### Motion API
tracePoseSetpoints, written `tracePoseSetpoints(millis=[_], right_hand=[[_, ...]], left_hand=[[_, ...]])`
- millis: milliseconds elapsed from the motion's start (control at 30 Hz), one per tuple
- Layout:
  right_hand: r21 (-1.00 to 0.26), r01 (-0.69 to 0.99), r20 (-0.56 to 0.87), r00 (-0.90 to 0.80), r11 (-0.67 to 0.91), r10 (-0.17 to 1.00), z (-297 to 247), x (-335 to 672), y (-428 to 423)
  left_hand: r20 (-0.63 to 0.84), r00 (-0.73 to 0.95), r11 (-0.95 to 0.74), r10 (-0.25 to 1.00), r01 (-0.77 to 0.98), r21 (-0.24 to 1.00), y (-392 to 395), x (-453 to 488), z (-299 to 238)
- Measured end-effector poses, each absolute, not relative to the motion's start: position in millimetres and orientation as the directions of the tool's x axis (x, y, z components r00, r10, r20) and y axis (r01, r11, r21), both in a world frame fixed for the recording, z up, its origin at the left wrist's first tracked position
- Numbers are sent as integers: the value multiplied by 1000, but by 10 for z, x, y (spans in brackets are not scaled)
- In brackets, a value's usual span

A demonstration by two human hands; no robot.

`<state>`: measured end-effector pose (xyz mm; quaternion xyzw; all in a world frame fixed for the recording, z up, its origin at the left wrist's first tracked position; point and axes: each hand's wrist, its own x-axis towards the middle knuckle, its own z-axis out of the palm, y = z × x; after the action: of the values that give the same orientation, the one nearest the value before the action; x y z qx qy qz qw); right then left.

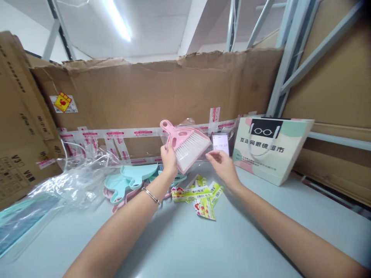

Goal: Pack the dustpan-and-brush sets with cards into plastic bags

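Note:
A pink dustpan with a white-bristled brush (189, 146) nested in it is raised above the table, tilted, handle up to the left. Clear plastic film (187, 122) shows around its edges. My left hand (169, 160) grips the set by its lower left side, thumb in front. At the set's right corner, my right hand (222, 164) is closed in a pinch, seemingly on the edge of the clear plastic bag. Below lie several yellow-green printed cards (199, 195). Left of them is a pile of mint dustpans (136, 175) with pink ones partly hidden beneath.
Crumpled clear plastic bags (78, 181) and wrapped mint items (26, 220) lie at the left. A phone (220, 143) leans at the back beside a paper gift bag (269, 154). Cardboard (150, 96) walls the grey table's (179, 247) far side; metal rack posts (285, 73) stand right.

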<state>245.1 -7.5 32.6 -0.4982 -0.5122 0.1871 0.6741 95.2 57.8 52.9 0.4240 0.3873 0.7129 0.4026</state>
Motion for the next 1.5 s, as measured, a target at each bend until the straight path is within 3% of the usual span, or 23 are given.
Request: tracePoseSetpoints(millis=[67, 133, 233, 367, 467, 567, 633, 733, 833, 967, 1067, 1133, 1200, 1333, 1433, 1500], right_hand=[[-935, -21, 325, 352, 355, 878, 287, 2342, -70], [-926, -261, 193, 294, 273, 936, 265, 2246, -62], [-889, -434, 56, 217, 147, 975, 286, 2138, -115], [-909, -410, 40, 91, 74, 995, 394, 2039, -268], [-923, -372, 60, 103, 94, 993, 461, 2022, -344], [-943, -326, 24, 126, 64, 992, 461, 2052, -361], [-955, -295, 5, 118, 40, 993, 437, 2053, -350], [-964, -260, 29, 84, 50, 996, 409, 1998, -336], [-966, -239, 93, 32, 98, 995, 407, 1944, -347], [-961, -250, 101, 70, 116, 992, 412, 1925, -375], [-954, -271, 97, 124, 128, 987, 400, 1904, -382], [-953, -277, 90, 132, 124, 987, 385, 1914, -373], [-958, -262, 76, 154, 115, 985, 369, 1973, -348], [-964, -228, 80, 240, 136, 967, 349, 2128, -280], [-962, -235, 91, 203, 139, 975, 342, 2099, -274], [-961, -241, 107, 135, 137, 985, 332, 2028, -297]], left_hand=[[199, -304, -308, 932, -368, 877, 440, 981, 485], [161, -246, -256, 956, -427, 867, 282, 970, 471], [197, -115, -229, 974, -503, 833, 114, 860, 548], [203, -171, -264, 964, -555, 789, 133, 537, 778], [160, -298, -300, 941, -518, 801, 208, 147, 926], [226, -417, -411, 881, -433, 802, 190, -265, 1001], [251, -339, -368, 907, -345, 864, 114, -440, 1004], [230, -71, -238, 971, -145, 960, -5, -506, 959], [289, -35, -289, 957, 4, 957, -27, -506, 916], [338, -84, -341, 938, -24, 940, -1, -585, 901], [253, 86, -248, 964, -68, 966, -35, -613, 887], [187, 195, -189, 963, -5, 982, -46, -643, 887], [210, 127, -216, 969, 35, 976, -23, -738, 918], [278, -171, -289, 945, -45, 956, 29, -987, 1017], [149, 18, -148, 989, -27, 989, -28, -909, 983], [137, 124, -142, 983, 34, 989, -76, -744, 914]])
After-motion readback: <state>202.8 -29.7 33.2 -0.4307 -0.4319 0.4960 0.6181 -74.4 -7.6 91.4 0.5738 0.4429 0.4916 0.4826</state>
